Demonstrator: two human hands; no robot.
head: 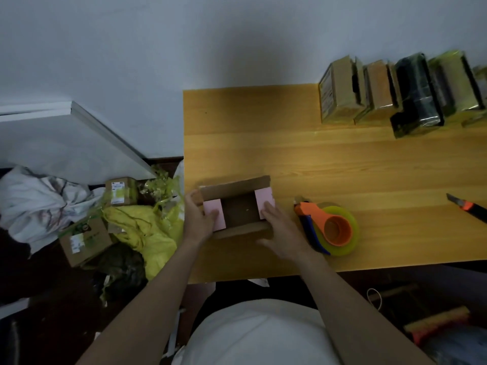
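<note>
two flaps pressed, none fixed

two pink end flaps are folded into the cardboard box (237, 187), which sits on the table (290, 154) at lower centre of the frame, close to the table's left edge. the left hand (199, 219) clasps the box's left end, thumb outside, fingers on the left pink flap (220, 223). the right hand (280, 229) lies flat, fingers straight, pressing the right pink flap (263, 196); it grips nothing.

the likely trouble is that a flap springs up the moment its hand lifts, since the long brown flaps (242, 229) stand open and no tape is on. reaching for the tape dispenser (336, 229), just right of the box, would free the right flap first. a hard push could also slide the light box off the left edge onto the pile (137, 233) of wrapping below. pressing too deep may buckle the flaps into the hollow middle. the knife (466, 206), at the right of the frame, lies well apart.
</note>
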